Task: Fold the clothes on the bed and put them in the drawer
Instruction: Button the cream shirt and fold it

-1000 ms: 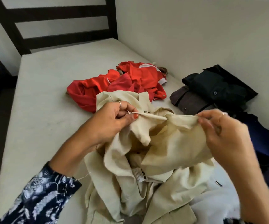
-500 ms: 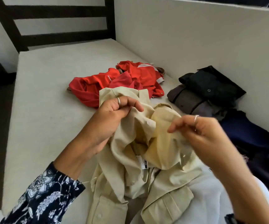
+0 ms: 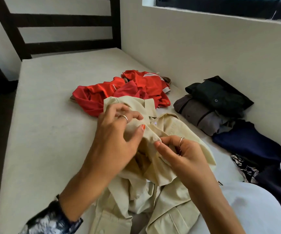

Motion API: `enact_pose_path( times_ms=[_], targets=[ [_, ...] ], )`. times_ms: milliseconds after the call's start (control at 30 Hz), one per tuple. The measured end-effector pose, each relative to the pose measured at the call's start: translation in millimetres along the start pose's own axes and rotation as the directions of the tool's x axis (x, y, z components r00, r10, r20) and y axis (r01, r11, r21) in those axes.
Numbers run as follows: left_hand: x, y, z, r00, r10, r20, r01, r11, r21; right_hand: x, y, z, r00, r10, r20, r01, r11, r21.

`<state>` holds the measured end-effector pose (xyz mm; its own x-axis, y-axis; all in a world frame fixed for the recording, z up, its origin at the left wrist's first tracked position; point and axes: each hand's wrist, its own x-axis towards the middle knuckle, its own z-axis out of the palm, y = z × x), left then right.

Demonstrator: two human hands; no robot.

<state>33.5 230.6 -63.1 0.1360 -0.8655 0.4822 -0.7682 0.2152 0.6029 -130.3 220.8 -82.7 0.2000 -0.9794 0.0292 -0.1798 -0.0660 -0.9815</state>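
Observation:
A crumpled cream shirt (image 3: 168, 201) lies bunched on the bed (image 3: 40, 125) right in front of me. My left hand (image 3: 116, 139) pinches the shirt's buttoned edge between thumb and fingers. Close beside it, my right hand (image 3: 182, 154) pinches the same edge, fingers curled into the cloth. Behind the shirt sits a heap of red clothing (image 3: 119, 92), unfolded.
Along the wall on the right lie folded clothes: a black shirt (image 3: 220, 95) on a grey one (image 3: 198, 114), then a navy piece (image 3: 247, 141) and dark patterned fabric (image 3: 244, 166). A dark slatted headboard (image 3: 60, 22) stands at the far end. My light-trousered leg (image 3: 247, 206) rests at lower right.
My hands have come together on the cream shirt's edge. The right hand moved left and down toward the left hand, and the stretched cloth has gone slack.

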Motion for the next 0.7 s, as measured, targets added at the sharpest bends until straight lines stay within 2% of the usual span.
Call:
enact_pose_path(
  times_ms=[33,67,133,233,333,500,600,700],
  targets=[
    [-5.1,1.4,0.0,0.993,0.1,-0.059,-0.093,0.99,0.107,-0.1,-0.3,0.1,1.0,-0.008,0.0,0.008,1.0,0.012],
    [-9.8,3.0,0.8,0.983,0.164,-0.083,-0.151,0.978,0.146,0.1,-1.2,0.3,1.0,-0.02,-0.001,0.02,1.0,0.019],
    [-16.4,6.8,3.9,0.979,0.197,-0.055,-0.191,0.977,0.098,0.5,-3.6,0.9,0.999,-0.046,0.008,0.046,0.999,0.012],
    [-20.6,9.4,11.1,0.997,0.072,0.032,-0.069,0.992,-0.103,1.1,-4.8,1.5,0.997,-0.067,0.035,0.065,0.997,0.052],
    [-22.6,7.2,17.3,0.995,-0.066,0.073,0.082,0.965,-0.249,-0.8,-3.0,1.3,0.994,-0.091,0.066,0.088,0.995,0.052],
    [-25.0,5.5,20.4,0.958,-0.209,0.195,0.279,0.83,-0.483,-3.3,2.3,-2.1,0.991,-0.05,0.125,0.041,0.996,0.074],
    [-27.4,3.2,22.7,0.945,-0.242,0.221,0.327,0.748,-0.578,-5.9,4.5,-4.2,0.989,-0.041,0.145,0.024,0.993,0.114],
    [-28.5,2.4,23.6,0.938,-0.253,0.236,0.346,0.686,-0.64,-5.5,8.4,-6.1,0.997,0.011,0.078,-0.031,0.965,0.262]
  ],
)
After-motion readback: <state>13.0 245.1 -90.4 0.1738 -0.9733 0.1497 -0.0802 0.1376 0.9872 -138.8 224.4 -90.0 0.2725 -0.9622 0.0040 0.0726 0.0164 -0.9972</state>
